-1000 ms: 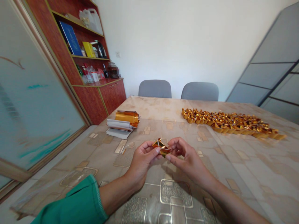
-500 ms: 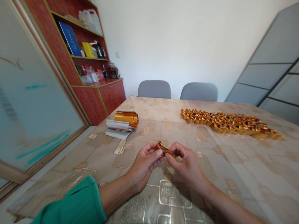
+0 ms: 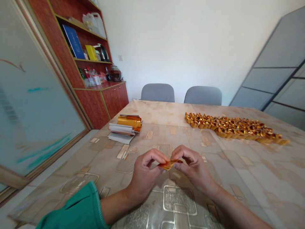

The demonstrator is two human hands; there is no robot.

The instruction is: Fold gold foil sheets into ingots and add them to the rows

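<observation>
A small piece of folded gold foil paper [image 3: 168, 165] is pinched between both hands above the near middle of the table. My left hand [image 3: 148, 170] grips its left end, thumb below and fingers on top. At the other end, my right hand [image 3: 192, 163] holds it the same way, fingertips almost touching those of the left. Parts of the foil are hidden behind the fingers. Farther left lies a stack of gold foil and white-backed sheets [image 3: 126, 128]. To the right, many folded gold foil pieces [image 3: 228, 125] stand in packed rows.
A patterned cover lies over the table [image 3: 152, 117]. Two grey chairs [image 3: 157, 92] stand at its far side by the white wall. A red-brown cabinet [image 3: 114, 98] with bottles and a kettle is at the back left, beside a frosted glass door [image 3: 35, 95].
Both hands have turned the foil piece, and their fingers now arch over its top. It shows a flatter face and sits slightly lower in view. The stack and rows stay put.
</observation>
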